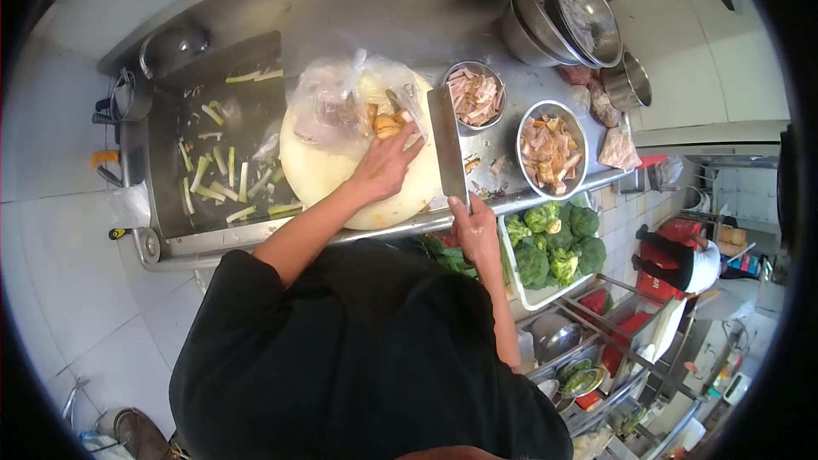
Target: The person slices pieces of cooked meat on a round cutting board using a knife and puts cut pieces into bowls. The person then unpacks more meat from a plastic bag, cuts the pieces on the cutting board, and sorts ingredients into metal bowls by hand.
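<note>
My left hand [383, 169] rests over the round cutting board [319, 177], its bent fingertips on a browned piece of meat [388, 126]. Fingers of my right hand [476, 234] are wrapped round the handle of a cleaver [446, 140]. The broad blade stands along the board's right edge, pointing away from me. A clear plastic bag [328, 111] with pale contents lies on the board beside the meat. Right of the blade are a bowl of pink meat strips [475, 95] and a larger bowl of browned meat pieces [551, 153].
Cut green stalks [203, 172] are scattered in the sink at left. Stacked metal bowls [588, 17] stand at the back right, near bagged meat [619, 149]. Below the counter edge is a white crate [537, 296] of broccoli. Another person [682, 260] is far right.
</note>
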